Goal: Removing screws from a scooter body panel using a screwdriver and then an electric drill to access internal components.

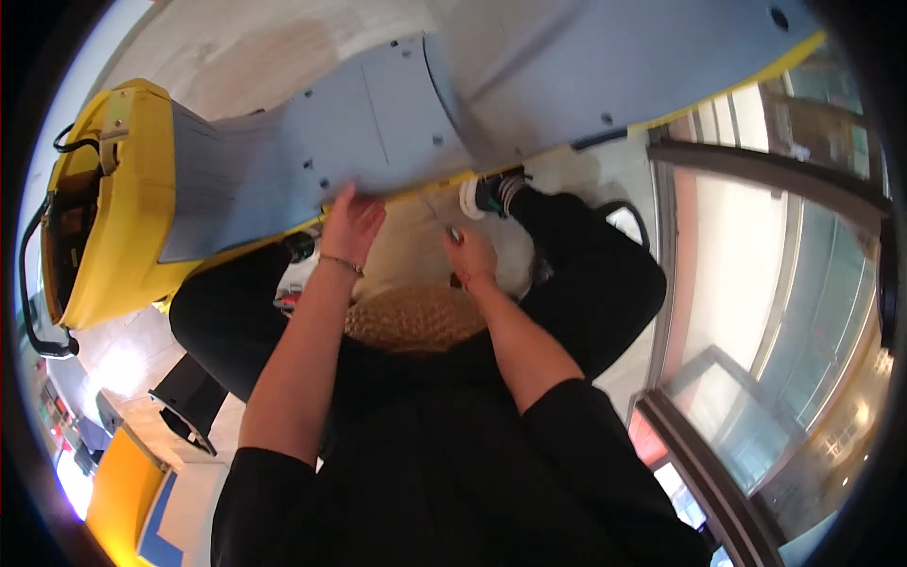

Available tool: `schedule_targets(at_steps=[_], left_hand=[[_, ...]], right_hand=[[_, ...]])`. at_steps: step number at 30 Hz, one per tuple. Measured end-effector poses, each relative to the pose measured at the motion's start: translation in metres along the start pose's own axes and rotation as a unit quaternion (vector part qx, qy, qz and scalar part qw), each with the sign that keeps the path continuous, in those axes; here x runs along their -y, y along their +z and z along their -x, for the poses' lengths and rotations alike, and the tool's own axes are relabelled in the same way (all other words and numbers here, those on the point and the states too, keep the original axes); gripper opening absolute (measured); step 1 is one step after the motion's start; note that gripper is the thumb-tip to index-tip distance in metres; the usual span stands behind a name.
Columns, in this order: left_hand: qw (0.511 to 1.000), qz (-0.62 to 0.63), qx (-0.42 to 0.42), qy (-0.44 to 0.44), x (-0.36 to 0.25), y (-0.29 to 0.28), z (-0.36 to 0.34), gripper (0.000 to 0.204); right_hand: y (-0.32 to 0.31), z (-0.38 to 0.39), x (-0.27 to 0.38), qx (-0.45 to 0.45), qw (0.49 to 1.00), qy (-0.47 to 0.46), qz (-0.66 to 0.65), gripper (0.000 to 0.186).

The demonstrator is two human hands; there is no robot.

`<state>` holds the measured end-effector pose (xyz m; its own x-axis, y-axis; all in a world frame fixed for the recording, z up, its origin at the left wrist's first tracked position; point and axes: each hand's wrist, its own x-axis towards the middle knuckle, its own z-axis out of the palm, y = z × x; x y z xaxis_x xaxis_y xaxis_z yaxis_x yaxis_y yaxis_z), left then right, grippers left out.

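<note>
A long yellow body (pixel 132 203), topped with a grey-blue panel (pixel 378 123), stretches across the view in front of me. Small dark fasteners or holes dot the panel. My left hand (pixel 354 225) is at its near yellow edge, fingers stretched and apart, with nothing visible in them; whether the fingertips touch the edge I cannot tell. To its right, my right hand (pixel 470 253) is closed, a small dark and metallic end showing at its fingers. The rest of that object is hidden in the fist.
Between my spread knees is a woven stool (pixel 414 318). My shoe (pixel 488 196) rests beneath the yellow edge. Dark-framed glass (pixel 765 170) runs along the right. A black object (pixel 189 402) and a yellow board (pixel 123 487) stand at lower left.
</note>
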<state>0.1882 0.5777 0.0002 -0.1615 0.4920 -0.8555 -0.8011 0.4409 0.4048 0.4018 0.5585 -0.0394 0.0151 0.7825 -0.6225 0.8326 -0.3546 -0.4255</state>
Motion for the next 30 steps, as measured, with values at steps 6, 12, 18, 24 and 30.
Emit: schedule_targets(at_steps=[6, 12, 18, 24, 30], left_hand=[[0.996, 0.083, -0.012, 0.013, 0.017, -0.004, -0.007, 0.028], [0.996, 0.088, 0.009, 0.013, 0.019, -0.009, -0.015, 0.025], [0.996, 0.087, 0.007, 0.005, 0.018, -0.006, -0.016, 0.026], [1.000, 0.008, -0.005, -0.025, -0.006, -0.005, -0.005, 0.031], [0.934, -0.322, 0.040, -0.147, -0.057, -0.021, -0.011, 0.029]], right_hand=[[0.017, -0.004, -0.012, -0.023, 1.000, -0.008, -0.011, 0.034], [0.005, 0.013, -0.030, 0.021, 0.999, 0.023, 0.005, 0.036], [-0.038, 0.037, -0.022, 0.068, 0.992, -0.034, 0.105, 0.031], [-0.100, 0.072, 0.004, 0.037, 0.985, -0.109, 0.132, 0.027], [-0.088, 0.030, 0.015, -0.071, 0.984, -0.115, -0.119, 0.036]])
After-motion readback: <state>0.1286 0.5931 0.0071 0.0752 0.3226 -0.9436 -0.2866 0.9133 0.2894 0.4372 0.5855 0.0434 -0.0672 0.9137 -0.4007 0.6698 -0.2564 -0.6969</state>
